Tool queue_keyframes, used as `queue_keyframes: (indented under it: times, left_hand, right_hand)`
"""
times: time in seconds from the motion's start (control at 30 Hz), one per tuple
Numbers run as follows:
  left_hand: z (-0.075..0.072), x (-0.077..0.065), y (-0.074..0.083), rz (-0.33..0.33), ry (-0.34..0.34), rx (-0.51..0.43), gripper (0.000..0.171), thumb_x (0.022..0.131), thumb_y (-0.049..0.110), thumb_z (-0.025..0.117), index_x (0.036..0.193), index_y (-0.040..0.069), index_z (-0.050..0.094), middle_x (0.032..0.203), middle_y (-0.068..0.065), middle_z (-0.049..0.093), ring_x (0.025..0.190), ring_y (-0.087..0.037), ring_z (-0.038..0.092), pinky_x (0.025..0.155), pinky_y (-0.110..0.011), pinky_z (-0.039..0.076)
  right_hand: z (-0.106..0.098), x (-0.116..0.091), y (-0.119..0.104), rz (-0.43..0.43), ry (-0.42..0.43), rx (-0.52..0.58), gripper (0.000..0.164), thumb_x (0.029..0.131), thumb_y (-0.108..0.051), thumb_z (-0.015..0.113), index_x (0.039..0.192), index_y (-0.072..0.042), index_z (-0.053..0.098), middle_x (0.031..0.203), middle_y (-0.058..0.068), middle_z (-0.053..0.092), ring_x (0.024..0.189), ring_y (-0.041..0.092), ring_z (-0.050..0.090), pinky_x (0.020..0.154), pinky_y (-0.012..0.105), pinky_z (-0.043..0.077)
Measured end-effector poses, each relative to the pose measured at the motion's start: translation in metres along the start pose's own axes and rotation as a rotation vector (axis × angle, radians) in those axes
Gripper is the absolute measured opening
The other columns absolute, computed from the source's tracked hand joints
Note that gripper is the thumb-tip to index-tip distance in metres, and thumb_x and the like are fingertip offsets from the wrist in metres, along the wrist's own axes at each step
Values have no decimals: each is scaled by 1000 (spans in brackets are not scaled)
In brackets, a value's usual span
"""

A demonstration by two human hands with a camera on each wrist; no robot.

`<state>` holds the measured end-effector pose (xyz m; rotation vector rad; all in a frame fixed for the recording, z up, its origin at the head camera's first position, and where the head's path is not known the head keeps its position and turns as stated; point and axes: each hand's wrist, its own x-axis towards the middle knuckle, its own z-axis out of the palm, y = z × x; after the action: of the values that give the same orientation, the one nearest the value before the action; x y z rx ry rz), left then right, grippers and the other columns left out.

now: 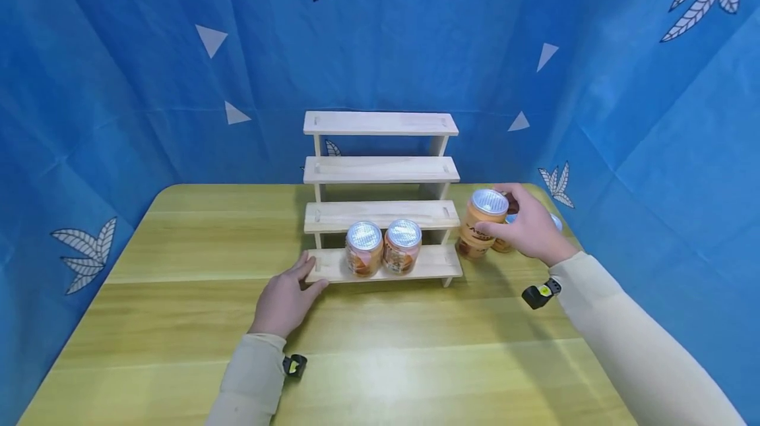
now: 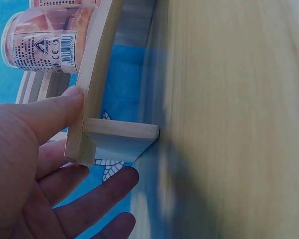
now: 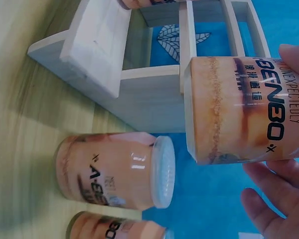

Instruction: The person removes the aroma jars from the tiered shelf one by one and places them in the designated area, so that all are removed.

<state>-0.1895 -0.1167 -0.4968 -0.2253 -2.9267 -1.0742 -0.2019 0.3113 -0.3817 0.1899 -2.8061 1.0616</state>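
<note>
On the left, my left hand grips the end of the lowest step of a pale wooden tiered stand, thumb on top and index finger beneath. Its other fingers are spread below. My right hand holds an orange-brown printed jar with a silvery ridged lid, beside the stand's right end. In the right wrist view this jar is raised above the table. A left jar and a right jar of the same kind sit side by side mid-way along the lowest step.
Near the stand's right side, a jar and another jar stand on the wooden table, partly behind my right hand in the head view. A blue patterned cloth hangs behind the table and along both sides.
</note>
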Motion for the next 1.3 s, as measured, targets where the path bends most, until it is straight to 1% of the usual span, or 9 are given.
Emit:
queue_keyframes:
  times: [0.53,0.57,0.67,0.77,0.8,0.93,1.03,1.13,1.3]
  left_hand:
    - [1,-2,-7,7,22,3,64,94,42,72,146,10,53,155,-7,42,134,-41,47,106,-58,44]
    - [1,-2,-8,8,22,1,64,94,42,72,146,10,53,155,-8,42,134,-41,47,106,-58,44]
    - [1,-1,-8,6,16,-5,64,94,42,71,146,10,52,155,-8,41,135,-41,46,108,-58,42]
    - [2,-1,-7,4,11,-4,64,94,42,72,146,11,52,155,-7,40,136,-41,46,109,-57,42]
    - [2,-1,-7,5,10,-4,64,94,42,71,146,11,52,155,-7,40,136,-41,46,109,-57,41]
    - [1,0,-5,9,6,-4,64,94,42,71,147,11,52,156,-8,40,136,-41,46,109,-58,41]
    - [1,0,-3,11,5,-6,64,94,42,71,147,11,52,156,-9,41,136,-40,46,108,-58,42]
    - [1,0,-2,12,6,-6,64,94,42,71,147,11,52,155,-9,41,136,-40,46,108,-58,42]
    - [1,1,0,8,1,-4,64,94,41,71,147,11,52,156,-7,40,136,-40,46,109,-57,42]
  right_hand:
    - [19,-7,28,14,-108,5,81,82,-42,84,139,0,43,125,18,58,113,36,60,94,54,53]
    - [20,-8,30,11,-105,-7,82,82,-43,84,139,0,44,124,19,59,113,36,61,99,57,49]
    - [25,-8,36,10,-97,-25,84,81,-44,85,140,0,45,125,19,60,112,36,62,98,58,48]
    - [29,-8,41,7,-82,-33,86,79,-44,86,141,0,45,125,19,60,112,36,62,97,56,50]
    - [30,-7,42,7,-81,-20,86,80,-42,86,141,1,44,126,20,59,112,36,62,92,54,53]
    - [35,-5,46,9,-70,-8,84,79,-40,87,139,1,46,126,20,59,113,37,62,93,53,54]
    - [39,-5,49,-4,-53,-57,84,77,-42,88,139,-1,49,125,18,61,112,35,63,92,53,54]
    - [44,-6,53,-36,-21,-155,83,74,-45,90,137,-5,54,124,15,65,113,34,62,105,54,41]
    - [51,-10,57,-67,49,-272,78,70,-46,91,130,-6,60,128,20,64,121,40,54,108,65,15]
